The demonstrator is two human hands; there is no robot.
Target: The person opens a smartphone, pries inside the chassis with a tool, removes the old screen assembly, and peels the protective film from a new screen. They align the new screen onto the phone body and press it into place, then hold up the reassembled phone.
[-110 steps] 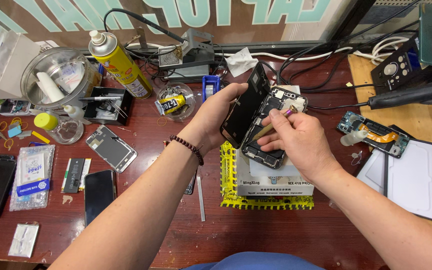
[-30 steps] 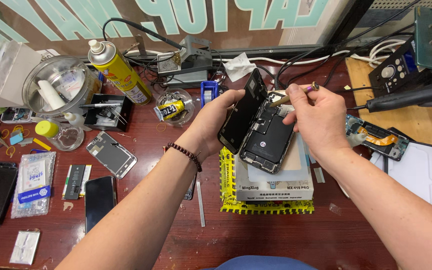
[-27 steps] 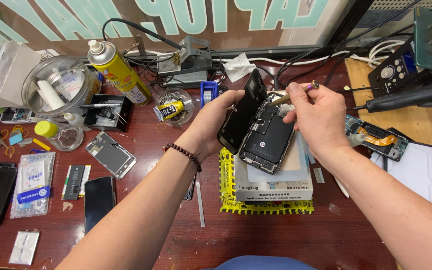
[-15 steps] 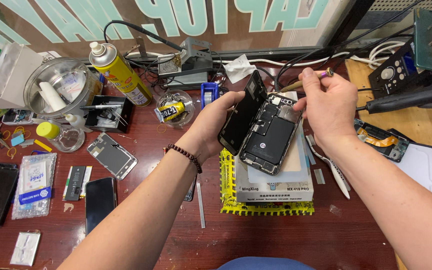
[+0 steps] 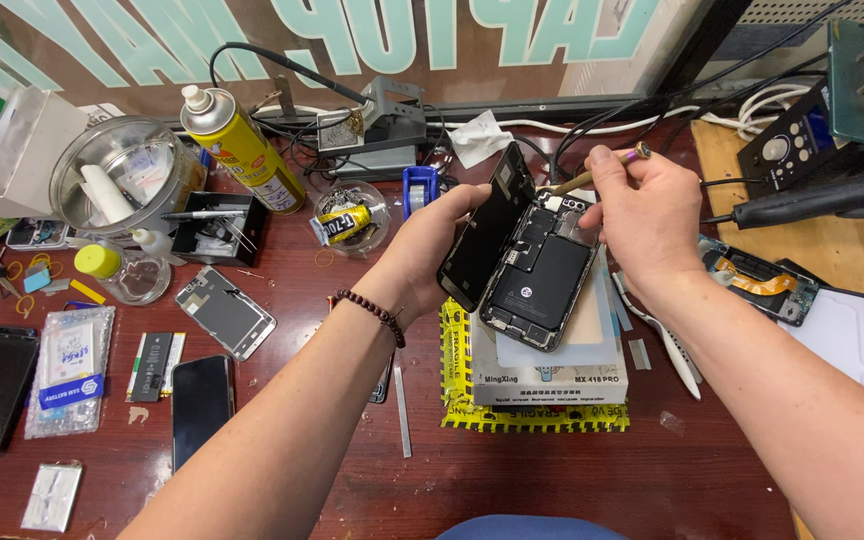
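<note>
Two bare hands work over a cluttered reddish wooden desk (image 5: 552,480), seen from a head camera looking down; this is the only view. The left hand (image 5: 432,250) is closed around the edge of a black screen panel (image 5: 485,228), propping it up like an open book cover, hinged along its edge to the opened phone body (image 5: 542,270). That phone body lies tilted, its lower end on a pale box (image 5: 552,375) that sits on a yellow mat (image 5: 462,400) with a toothed edge. The right hand (image 5: 647,215) pinches a slim brass-coloured tool (image 5: 592,175) in a narrow fingertip grip; the tool's tip is at the top corner of the exposed black and silver internals.

Judging from this pose, the risk is strain at the hinge side: if the left hand lets the panel swing too far, a thin cable joining the halves could tear; a slip of the metal tip could scratch or short the small parts.

Around them: a glossy yellow spray can (image 5: 237,140) standing upright; a clear round plastic tub (image 5: 122,175); a flat dark phone (image 5: 200,408) lying face up; a white spudger (image 5: 657,335) just beside the box.
</note>
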